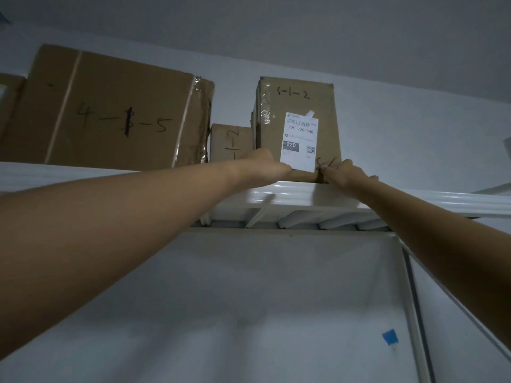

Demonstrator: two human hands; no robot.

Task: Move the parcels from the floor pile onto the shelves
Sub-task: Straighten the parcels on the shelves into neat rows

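Brown labelled cardboard parcel (298, 106) steadied at edge of white metal shelf (290, 194), likely against tipping, by straight-fingered right hand (345, 172); left hand (265, 167) grip hidden.

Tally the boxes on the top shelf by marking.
Printed label: 1, labelled box
Marker writing only: 2, big box and small box
No marking visible: 1, cut-off box at the left edge
Total: 4
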